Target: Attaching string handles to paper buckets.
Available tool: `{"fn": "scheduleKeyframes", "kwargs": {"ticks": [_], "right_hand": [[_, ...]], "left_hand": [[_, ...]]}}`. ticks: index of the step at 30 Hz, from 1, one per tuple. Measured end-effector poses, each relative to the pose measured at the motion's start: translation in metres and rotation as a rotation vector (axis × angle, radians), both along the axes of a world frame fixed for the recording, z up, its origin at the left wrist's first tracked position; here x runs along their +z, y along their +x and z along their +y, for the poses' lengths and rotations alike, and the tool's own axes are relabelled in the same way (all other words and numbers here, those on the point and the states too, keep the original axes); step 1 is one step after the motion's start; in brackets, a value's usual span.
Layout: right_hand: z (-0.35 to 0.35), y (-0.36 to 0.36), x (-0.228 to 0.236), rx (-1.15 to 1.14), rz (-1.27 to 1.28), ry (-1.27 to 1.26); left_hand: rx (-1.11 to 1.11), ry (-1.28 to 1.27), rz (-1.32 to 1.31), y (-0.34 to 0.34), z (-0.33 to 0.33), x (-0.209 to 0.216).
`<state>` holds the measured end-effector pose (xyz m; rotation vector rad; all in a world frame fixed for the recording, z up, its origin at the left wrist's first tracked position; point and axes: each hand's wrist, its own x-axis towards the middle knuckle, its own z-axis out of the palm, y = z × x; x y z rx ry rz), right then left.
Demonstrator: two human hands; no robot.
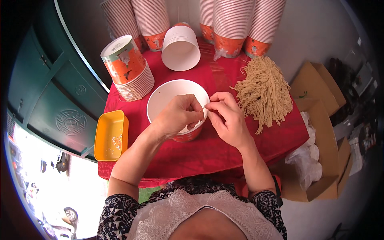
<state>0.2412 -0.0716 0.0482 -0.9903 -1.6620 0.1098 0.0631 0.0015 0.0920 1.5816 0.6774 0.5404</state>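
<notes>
A white-lined paper bucket [160, 94] with an orange outside stands on the red-covered table in front of me. My left hand [180, 114] reaches over its mouth, thumb and fingers pinched near the right rim. Close by, just outside that rim, my right hand [227, 120] is pinched too, its fingertips almost meeting the left ones. A tiny pale bit shows between the fingertips, too small to name. To the right of my right hand lies a loose heap of beige strings [264, 92].
A yellow tray [99, 138] with small white bits sits at the left edge of the red tablecloth [140, 172]. Nested buckets [127, 68], a tipped white bucket [181, 48] and tall wrapped stacks [234, 24] line the back. Open cardboard boxes [324, 140] stand at right.
</notes>
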Motion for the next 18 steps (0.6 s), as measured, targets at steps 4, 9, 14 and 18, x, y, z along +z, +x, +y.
{"fn": "scheduleKeyframes", "kwargs": {"ticks": [4,9,14,18], "right_hand": [[0.002,0.000,-0.001,0.036,0.026,-0.055],[0.002,0.001,-0.004,0.003,0.023,-0.069],[0.001,0.000,-0.001,0.008,0.015,-0.103],[-0.001,0.002,0.001,0.011,-0.001,-0.141]], "left_hand": [[0.021,0.207,0.078,-0.002,0.002,-0.005],[0.079,0.544,0.176,0.003,-0.013,-0.009],[0.265,0.953,0.113,0.010,-0.021,-0.015],[0.269,1.002,0.260,0.008,-0.025,-0.011]]}}
